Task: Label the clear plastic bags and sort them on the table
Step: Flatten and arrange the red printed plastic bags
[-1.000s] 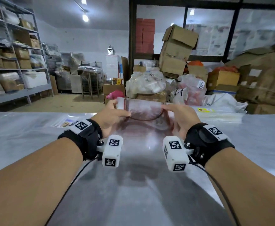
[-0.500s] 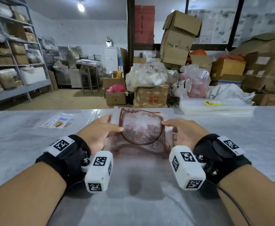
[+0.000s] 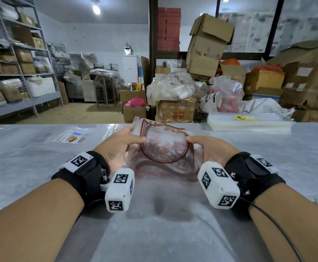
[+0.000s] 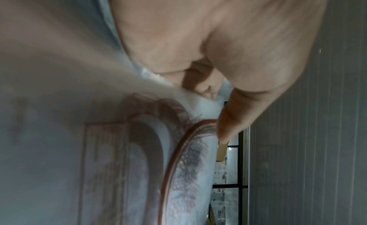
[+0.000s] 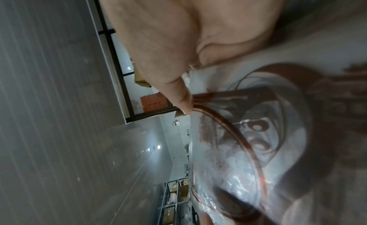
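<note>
We see a big storeroom behind the grey table (image 3: 31, 167). On the left stand metal shelves (image 3: 22, 76) full of brown boxes. In the middle a dark post (image 3: 152, 59) goes up, and a tall pile of cardboard boxes (image 3: 207, 46) leans just beside it. A pink bag (image 3: 135, 102) sits in a box on the floor. A lamp (image 3: 96, 8) shines on the ceiling.

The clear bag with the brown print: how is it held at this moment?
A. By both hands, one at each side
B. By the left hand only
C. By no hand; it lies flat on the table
A: the left hand and the right hand each pinch one side of the clear bag.
</note>
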Demonstrator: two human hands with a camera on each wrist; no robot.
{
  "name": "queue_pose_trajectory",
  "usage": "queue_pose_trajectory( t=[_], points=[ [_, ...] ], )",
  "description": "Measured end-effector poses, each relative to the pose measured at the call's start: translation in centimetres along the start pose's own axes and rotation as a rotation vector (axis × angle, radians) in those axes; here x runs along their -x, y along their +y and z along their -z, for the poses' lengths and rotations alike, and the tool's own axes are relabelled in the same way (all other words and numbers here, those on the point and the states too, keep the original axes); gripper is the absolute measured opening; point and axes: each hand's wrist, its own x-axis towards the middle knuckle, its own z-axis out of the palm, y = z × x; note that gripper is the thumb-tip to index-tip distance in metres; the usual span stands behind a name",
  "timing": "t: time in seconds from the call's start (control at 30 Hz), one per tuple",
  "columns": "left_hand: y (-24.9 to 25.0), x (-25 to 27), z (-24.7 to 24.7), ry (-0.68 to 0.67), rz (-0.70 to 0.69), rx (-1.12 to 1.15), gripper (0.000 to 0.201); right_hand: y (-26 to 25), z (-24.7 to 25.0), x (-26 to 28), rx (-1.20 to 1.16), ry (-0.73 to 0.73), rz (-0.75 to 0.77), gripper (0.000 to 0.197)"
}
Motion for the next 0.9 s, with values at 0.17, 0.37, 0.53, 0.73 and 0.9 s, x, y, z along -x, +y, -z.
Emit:
queue_pose_trajectory(
  t=[0.17, 0.37, 0.53, 0.73, 0.9],
  points=[
    [0.0, 0.0, -0.2, 0.056, -0.079, -0.043, 0.071, 0.2, 0.0, -0.4, -0.043, 0.036, 0.094, 0.044],
    [0.3, -0.5, 0.0, 0.030, -0.214, -0.019, 0.092, -0.1, 0.0, 0.5, -0.001, -0.059, -0.019, 0.041],
    [0.1, -0.4, 0.3, 0.110, -0.172, -0.031, 0.086, 0.0, -0.1, 0.5, -0.043, -0.039, 0.049, 0.039],
    [0.1, 0.1, -0.4, 0.069, -0.053, 0.048, 0.073, -0.3, 0.1, 0.4, -0.072, -0.037, 0.137, 0.036],
    [0.8, 0.4, -0.4, 0.029, -0.247, -0.064, 0.094, -0.9, 0.0, 1.0, -0.039, 0.040, 0.564, 0.023]
  ],
)
